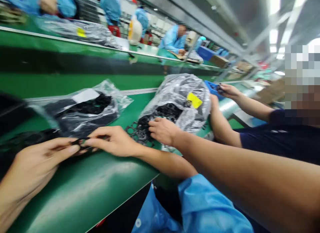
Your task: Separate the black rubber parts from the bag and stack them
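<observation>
My left hand (32,169) comes in from the lower left and pinches one end of a thin black rubber gasket (81,143) on the green belt. From the bottom centre, with a rolled blue sleeve, my right hand (113,141) pinches the gasket's other end. Both hands are closed on it. Just right of my right hand lies a pile of black gaskets (145,126) spilling from a clear plastic bag with a yellow label (185,99). Another person's bare hand (162,130) reaches into that pile.
A second clear bag of black parts (87,109) lies on the belt behind my hands. A person in dark blue at the right holds a blue object (212,87). Workers in blue coats sit beyond the far conveyor rail (100,46). The belt's near edge (140,189) runs diagonally.
</observation>
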`<action>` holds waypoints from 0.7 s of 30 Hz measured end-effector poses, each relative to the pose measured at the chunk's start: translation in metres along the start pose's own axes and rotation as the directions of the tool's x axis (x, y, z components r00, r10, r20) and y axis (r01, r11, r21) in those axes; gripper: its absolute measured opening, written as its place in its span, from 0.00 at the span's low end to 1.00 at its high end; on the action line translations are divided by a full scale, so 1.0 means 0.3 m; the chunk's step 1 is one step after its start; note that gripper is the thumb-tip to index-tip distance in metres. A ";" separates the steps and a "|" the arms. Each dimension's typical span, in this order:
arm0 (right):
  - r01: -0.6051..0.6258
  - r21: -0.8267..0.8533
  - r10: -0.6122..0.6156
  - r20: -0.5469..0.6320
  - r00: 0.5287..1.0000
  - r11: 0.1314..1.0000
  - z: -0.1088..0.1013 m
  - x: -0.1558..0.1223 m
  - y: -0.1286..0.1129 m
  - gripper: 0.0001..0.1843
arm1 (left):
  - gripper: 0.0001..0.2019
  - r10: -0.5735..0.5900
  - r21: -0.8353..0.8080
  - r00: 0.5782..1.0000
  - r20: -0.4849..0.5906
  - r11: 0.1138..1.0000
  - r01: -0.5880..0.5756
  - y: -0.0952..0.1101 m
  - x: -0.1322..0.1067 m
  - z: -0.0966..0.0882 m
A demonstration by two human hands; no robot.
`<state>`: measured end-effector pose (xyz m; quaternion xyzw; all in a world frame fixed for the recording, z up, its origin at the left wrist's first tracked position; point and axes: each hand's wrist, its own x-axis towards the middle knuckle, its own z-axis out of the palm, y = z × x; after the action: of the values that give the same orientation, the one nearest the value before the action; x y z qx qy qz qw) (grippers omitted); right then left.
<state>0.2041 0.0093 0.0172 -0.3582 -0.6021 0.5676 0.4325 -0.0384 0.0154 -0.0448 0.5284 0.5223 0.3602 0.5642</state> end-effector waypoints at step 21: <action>-0.182 -0.057 0.173 -0.137 0.975 0.982 -0.019 0.064 -0.040 0.20 | 0.16 0.068 -0.269 0.972 0.226 0.963 -0.005 0.208 0.063 0.094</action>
<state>0.2030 0.0280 0.0311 -0.4617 -0.5572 0.5580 0.4061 0.0017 0.0387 0.0092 0.4960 0.3893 0.3731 0.6806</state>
